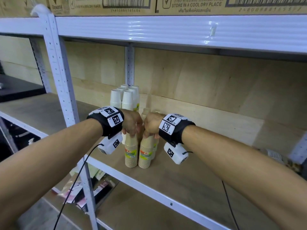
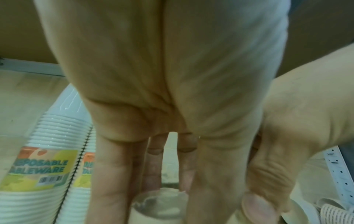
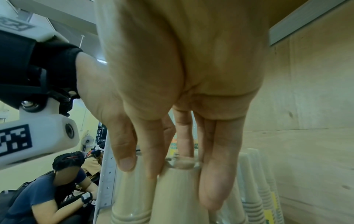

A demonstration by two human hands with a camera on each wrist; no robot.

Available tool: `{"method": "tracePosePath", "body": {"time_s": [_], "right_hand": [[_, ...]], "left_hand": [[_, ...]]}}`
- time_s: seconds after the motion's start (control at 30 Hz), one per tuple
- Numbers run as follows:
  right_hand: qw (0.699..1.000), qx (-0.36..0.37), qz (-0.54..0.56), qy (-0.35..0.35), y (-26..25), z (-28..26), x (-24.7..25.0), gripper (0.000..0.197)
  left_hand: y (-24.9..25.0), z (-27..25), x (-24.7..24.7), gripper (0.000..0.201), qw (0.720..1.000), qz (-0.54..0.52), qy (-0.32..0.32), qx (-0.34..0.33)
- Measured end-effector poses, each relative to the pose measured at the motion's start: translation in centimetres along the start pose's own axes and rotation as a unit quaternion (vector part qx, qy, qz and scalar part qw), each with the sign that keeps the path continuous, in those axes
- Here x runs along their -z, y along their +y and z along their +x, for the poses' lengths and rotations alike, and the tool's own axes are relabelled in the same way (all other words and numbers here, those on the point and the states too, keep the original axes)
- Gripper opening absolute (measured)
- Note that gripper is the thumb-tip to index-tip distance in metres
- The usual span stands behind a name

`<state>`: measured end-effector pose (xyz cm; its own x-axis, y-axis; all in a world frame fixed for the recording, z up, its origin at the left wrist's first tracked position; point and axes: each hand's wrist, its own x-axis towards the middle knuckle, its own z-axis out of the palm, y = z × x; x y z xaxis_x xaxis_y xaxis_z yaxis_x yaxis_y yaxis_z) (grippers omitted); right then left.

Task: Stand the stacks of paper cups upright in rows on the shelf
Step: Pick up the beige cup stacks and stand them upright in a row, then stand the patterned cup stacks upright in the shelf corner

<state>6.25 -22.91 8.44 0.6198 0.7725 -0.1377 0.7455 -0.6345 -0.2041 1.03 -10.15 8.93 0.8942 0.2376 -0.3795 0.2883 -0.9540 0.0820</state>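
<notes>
Near the shelf's (image 1: 191,185) front edge, left of its middle, I see two brown cup stacks standing upright and touching, with bare board open to their right. My left hand (image 1: 132,124) curls its fingers down round the top of the left brown stack (image 1: 131,152); my right hand (image 1: 152,124) grips the top of the right brown stack (image 1: 145,154) the same way. Behind them, against the back panel, stand white cup stacks (image 1: 127,98) in a tight cluster. The stack labels read "DISPOSABLE TABLEWARE"; a carton (image 1: 216,4) overhead reads "STORE IN A COOL DRY PLACE".
</notes>
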Motion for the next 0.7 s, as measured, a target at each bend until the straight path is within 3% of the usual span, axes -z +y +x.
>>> {"method": "tracePosePath", "body": {"time_s": [0.13,0.27,0.43,0.7], "right_hand": [[0.999,-0.014,0.021,0.030,0.2,-0.5,1.4,0.031],[0.997,-0.037,0.048,0.047,1.9,-1.5,3.1,0.023],[0.988,-0.125,0.045,0.078,6.6,-3.1,4.8,0.021],[0.949,-0.284,0.065,0.121,17.1,-8.0,7.4,0.037]], "left_hand": [[0.7,-0.5,1.2,0.031,1.000,-0.021,0.022,0.007],[2.0,0.3,3.6,0.027,0.997,-0.036,0.059,-0.023],[6.0,2.8,5.3,0.032,0.989,-0.062,0.117,-0.074],[16.0,7.5,4.7,0.043,0.966,-0.060,0.123,-0.220]]}}
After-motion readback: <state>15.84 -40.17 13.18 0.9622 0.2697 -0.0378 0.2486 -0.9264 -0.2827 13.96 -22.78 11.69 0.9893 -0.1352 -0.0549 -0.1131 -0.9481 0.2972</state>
